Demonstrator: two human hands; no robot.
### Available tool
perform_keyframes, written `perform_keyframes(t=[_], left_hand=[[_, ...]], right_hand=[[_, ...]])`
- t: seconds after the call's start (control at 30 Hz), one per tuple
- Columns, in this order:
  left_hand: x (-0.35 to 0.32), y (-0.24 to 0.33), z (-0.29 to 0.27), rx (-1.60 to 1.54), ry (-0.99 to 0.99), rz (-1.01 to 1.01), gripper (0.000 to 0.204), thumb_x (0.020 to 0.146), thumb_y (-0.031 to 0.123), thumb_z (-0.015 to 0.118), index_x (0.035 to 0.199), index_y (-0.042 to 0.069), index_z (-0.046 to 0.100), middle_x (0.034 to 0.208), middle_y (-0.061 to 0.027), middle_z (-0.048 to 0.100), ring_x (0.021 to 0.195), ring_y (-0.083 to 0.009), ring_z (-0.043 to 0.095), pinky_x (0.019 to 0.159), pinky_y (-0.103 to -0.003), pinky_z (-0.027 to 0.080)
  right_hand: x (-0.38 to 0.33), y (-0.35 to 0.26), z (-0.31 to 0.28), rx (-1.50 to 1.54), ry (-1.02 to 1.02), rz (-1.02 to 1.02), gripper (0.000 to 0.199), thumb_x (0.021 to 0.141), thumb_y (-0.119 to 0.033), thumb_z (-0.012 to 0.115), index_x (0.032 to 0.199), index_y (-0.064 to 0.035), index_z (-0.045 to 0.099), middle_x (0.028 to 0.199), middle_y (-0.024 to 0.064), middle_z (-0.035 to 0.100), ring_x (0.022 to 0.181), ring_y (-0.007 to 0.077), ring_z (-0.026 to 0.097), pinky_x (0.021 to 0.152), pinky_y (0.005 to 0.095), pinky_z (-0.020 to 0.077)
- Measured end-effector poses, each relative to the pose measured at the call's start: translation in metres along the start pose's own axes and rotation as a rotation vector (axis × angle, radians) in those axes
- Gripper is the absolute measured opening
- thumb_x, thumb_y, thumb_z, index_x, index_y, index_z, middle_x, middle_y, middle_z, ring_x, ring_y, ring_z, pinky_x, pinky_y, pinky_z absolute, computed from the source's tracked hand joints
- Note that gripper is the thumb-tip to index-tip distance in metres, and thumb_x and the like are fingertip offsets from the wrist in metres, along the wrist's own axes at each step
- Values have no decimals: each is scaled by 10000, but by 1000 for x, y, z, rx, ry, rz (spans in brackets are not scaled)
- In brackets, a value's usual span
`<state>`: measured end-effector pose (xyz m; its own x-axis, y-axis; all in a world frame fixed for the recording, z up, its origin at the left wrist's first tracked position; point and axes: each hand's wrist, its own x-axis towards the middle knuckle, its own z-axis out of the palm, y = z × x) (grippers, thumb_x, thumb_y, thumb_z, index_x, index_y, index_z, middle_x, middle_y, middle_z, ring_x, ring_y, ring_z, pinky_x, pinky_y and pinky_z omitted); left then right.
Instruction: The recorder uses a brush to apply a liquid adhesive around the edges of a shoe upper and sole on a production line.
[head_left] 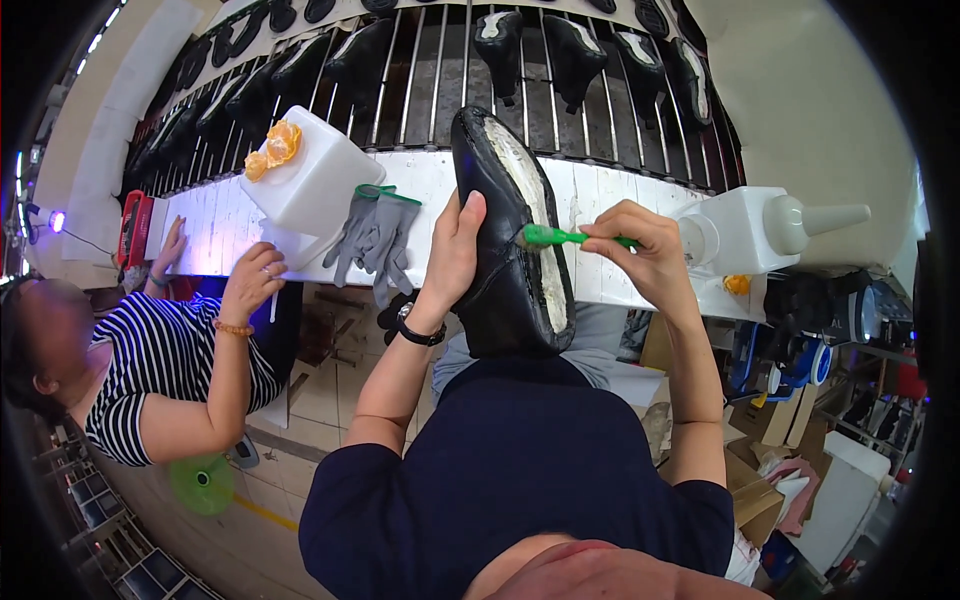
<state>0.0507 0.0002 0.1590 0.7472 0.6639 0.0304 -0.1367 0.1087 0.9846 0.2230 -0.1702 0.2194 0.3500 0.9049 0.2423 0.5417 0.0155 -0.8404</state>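
Observation:
A black leather shoe upper (495,290), its pale underside turned partly up and to the right, stands tilted in front of my body. My left hand (457,250) is closed around its left side, the thumb lying on the leather. In my right hand (645,250) is a green-handled brush (560,237), pinched between thumb and fingers. The brush's tip meets the shoe near the edge between the leather and the pale underside. Whether glue or another liquid is on the bristles, I cannot tell.
Beyond a white ledge (410,172), several black shoes (575,60) rest on a roller conveyor (425,75). Grey gloves (378,235) and a white container with orange peel (320,165) lie left; a white bottle (745,230) is right. A co-worker in stripes (170,360) sits left.

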Motion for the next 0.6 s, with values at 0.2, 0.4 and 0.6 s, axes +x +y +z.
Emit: perform_keyframes(t=[0.2, 0.4, 0.6], left_hand=[[-8, 6, 4, 64, 4, 37, 536, 1035, 389, 445, 1317, -63, 494, 1188, -100, 618, 1069, -139, 543, 961, -276, 414], [-14, 2, 4, 262, 27, 50, 564, 982, 488, 492, 1292, 16, 514, 985, -190, 681, 910, -244, 655, 818, -347, 483], [-20, 16, 3, 518, -18, 64, 647, 947, 548, 501, 1327, 26, 468, 846, -208, 693, 801, -388, 685, 712, -413, 506]], right_hand=[[20, 4, 2, -26, 40, -37, 134, 767, -22, 776, 888, 17, 734, 816, 83, 672, 750, 154, 639, 655, 266, 489], [40, 1, 4, -31, 110, -92, 117, 781, -19, 766, 878, 31, 725, 808, 84, 670, 753, 148, 635, 662, 258, 481], [59, 3, 3, -49, 146, -114, 92, 810, -44, 756, 864, 21, 721, 808, 61, 675, 731, 112, 613, 635, 234, 451]])
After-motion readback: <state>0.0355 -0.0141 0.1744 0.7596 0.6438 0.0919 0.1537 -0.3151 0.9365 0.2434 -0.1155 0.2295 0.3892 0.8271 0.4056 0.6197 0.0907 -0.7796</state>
